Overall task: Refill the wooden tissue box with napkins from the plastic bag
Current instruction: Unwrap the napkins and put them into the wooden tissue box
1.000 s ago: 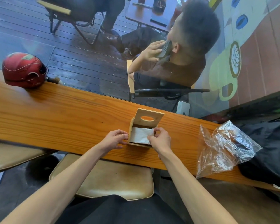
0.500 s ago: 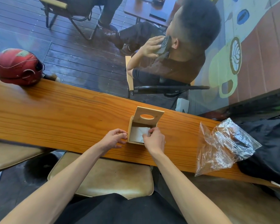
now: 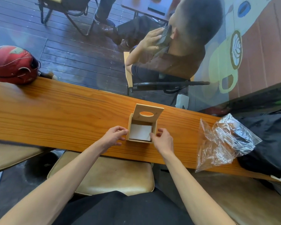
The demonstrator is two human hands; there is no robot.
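The wooden tissue box point(image 3: 154, 127) stands on the long wooden counter point(image 3: 55, 114), its lid with the oval hole tipped up at the back. A stack of white napkins point(image 3: 140, 132) lies flat inside it. My left hand point(image 3: 114, 136) rests its fingertips against the box's left wall. My right hand point(image 3: 163, 140) is at the box's front right corner, thumb on the napkins' edge and fingers outside the right wall. The clear plastic bag point(image 3: 222, 142) lies crumpled on the counter to the right, apart from both hands.
A red helmet point(image 3: 13, 65) sits at the counter's far left end. A black bag point(image 3: 269, 140) lies beside the plastic bag on the right. A tan stool seat point(image 3: 104, 174) is below the counter. Beyond the glass a person sits on a chair.
The napkins, sticking up above the rim before, now lie flat down in the box. My right hand has drawn back from over the napkins to the box's right corner.
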